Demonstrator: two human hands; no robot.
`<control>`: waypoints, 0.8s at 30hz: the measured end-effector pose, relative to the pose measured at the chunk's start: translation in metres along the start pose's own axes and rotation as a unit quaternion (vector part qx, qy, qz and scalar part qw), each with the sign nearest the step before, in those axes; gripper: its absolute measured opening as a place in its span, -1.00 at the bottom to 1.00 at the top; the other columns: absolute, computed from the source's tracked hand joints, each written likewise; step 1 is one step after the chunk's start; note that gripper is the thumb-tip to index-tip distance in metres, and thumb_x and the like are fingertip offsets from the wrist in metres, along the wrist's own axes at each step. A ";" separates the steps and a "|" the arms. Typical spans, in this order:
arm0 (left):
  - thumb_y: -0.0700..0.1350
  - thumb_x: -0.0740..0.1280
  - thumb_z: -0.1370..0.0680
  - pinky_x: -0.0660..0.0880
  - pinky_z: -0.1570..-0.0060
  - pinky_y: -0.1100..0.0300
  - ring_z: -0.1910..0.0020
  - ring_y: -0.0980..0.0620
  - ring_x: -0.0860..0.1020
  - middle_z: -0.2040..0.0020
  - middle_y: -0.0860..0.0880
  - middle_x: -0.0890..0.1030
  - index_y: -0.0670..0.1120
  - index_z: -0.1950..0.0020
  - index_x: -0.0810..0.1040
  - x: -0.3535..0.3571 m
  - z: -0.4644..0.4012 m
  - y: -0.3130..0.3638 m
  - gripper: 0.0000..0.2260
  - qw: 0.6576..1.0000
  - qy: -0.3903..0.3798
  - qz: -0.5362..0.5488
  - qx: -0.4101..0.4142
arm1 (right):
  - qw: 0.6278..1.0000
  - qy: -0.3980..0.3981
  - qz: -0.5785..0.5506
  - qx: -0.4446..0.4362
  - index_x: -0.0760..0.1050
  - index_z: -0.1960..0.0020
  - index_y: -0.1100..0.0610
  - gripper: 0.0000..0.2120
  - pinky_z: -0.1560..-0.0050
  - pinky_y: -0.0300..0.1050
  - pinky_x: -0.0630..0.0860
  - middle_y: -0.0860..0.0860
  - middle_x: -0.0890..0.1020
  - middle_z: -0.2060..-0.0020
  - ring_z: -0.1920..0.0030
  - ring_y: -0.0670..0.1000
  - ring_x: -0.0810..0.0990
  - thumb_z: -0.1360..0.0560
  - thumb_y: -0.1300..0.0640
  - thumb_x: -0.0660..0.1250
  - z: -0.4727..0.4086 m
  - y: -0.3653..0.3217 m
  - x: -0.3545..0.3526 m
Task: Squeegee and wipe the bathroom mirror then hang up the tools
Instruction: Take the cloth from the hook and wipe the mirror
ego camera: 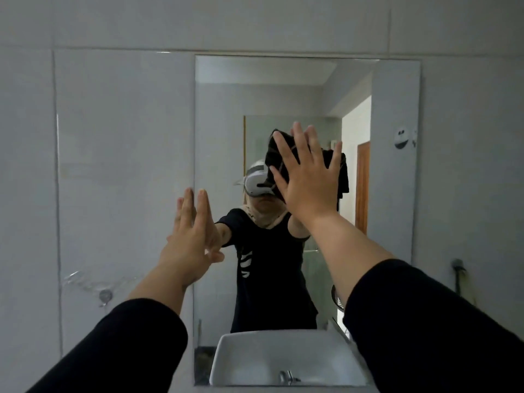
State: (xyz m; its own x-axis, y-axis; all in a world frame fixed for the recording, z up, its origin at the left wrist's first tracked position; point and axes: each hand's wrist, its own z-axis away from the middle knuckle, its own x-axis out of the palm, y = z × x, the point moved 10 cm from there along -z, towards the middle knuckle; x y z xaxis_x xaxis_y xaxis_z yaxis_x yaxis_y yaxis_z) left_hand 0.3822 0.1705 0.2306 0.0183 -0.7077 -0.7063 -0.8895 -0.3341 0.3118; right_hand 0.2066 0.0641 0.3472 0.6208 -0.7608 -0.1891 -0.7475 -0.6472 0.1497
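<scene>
- Mirror [221,103]: a tall, frameless rectangular glass pane fixed flat on a pale grey tiled wall [119,137], filling the middle of the head view.
- Dark, crumpled cleaning cloth [273,154]: pressed against the mirror's glass in the upper middle of the pane, with folds showing to the left of and above the hand that covers it, and a further dark edge hanging at the hand's right side.
- Right hand [307,180]: spread flat with all fingers extended and splayed, palm pushing the cloth onto the mirror; it does not curl around the fabric.
- Left hand [194,236]: open, fingers straight and close together, pointing up, set at the mirror's left edge about halfway up; whether the fingertips touch the glass or the wall cannot be told.
- Both forearms wear black sleeves [425,321] pushed back from the wrists.
- White ceramic basin [241,361]: seen at the foot of the mirror, with a metal tap [287,377] at its lower middle.
- Small round metal wall fitting [105,295]: on the tiles left of the mirror, low down.
- Round white sticker with dark marks [401,139]: on the glass near the mirror's right edge, in the upper half.
- Dark hose fitting [458,268]: on the wall right of the mirror, low down.
</scene>
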 end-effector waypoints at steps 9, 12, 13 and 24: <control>-0.06 0.54 -0.36 -0.03 -0.48 -0.15 -0.47 0.00 -0.42 -0.43 0.09 -0.54 0.17 -0.28 -0.60 0.000 0.000 0.004 0.21 1.000 0.004 -0.004 0.006 | 0.984 -0.012 -0.004 0.176 -0.06 -0.55 -0.11 -0.44 -0.39 0.43 -0.04 0.03 0.06 -0.56 -0.54 0.11 0.03 -0.59 -0.22 -0.08 0.030 0.135 -0.002; -0.06 0.54 -0.35 -0.04 -0.48 -0.12 -0.48 0.00 -0.42 -0.43 0.09 -0.54 0.18 -0.28 -0.61 0.001 0.000 0.005 0.22 1.000 0.009 -0.004 0.007 | 0.975 -0.003 -0.018 0.223 -0.02 -0.54 -0.09 -0.42 -0.38 0.44 -0.06 0.05 0.08 -0.55 -0.54 0.13 0.05 -0.57 -0.24 -0.14 0.047 0.165 -0.002; -0.06 0.54 -0.35 -0.05 -0.48 -0.11 -0.48 0.00 -0.42 -0.44 0.08 -0.53 0.18 -0.27 -0.61 0.001 0.000 0.005 0.22 1.000 0.008 -0.005 0.008 | 0.969 0.002 -0.027 0.245 0.00 -0.54 -0.08 -0.41 -0.38 0.44 -0.06 0.07 0.09 -0.55 -0.54 0.14 0.06 -0.56 -0.24 -0.15 0.054 0.174 -0.001; -0.06 0.55 -0.34 -0.04 -0.49 -0.10 -0.48 -0.02 -0.42 -0.47 0.04 -0.50 0.17 -0.29 -0.61 0.001 0.000 0.004 0.23 0.999 0.026 -0.017 0.013 | 0.945 0.020 -0.038 0.323 0.05 -0.55 -0.01 -0.45 -0.37 0.45 -0.01 0.10 0.13 -0.54 -0.52 0.17 0.11 -0.60 -0.15 -0.06 0.119 0.157 0.011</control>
State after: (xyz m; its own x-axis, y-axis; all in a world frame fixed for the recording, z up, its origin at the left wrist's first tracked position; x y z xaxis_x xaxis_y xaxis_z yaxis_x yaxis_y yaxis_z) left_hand 0.3785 0.1681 0.2313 0.0715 -0.7274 -0.6824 -0.8991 -0.3433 0.2717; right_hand 0.0676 -0.0400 0.2532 0.6773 -0.7227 -0.1373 -0.6808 -0.5450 -0.4894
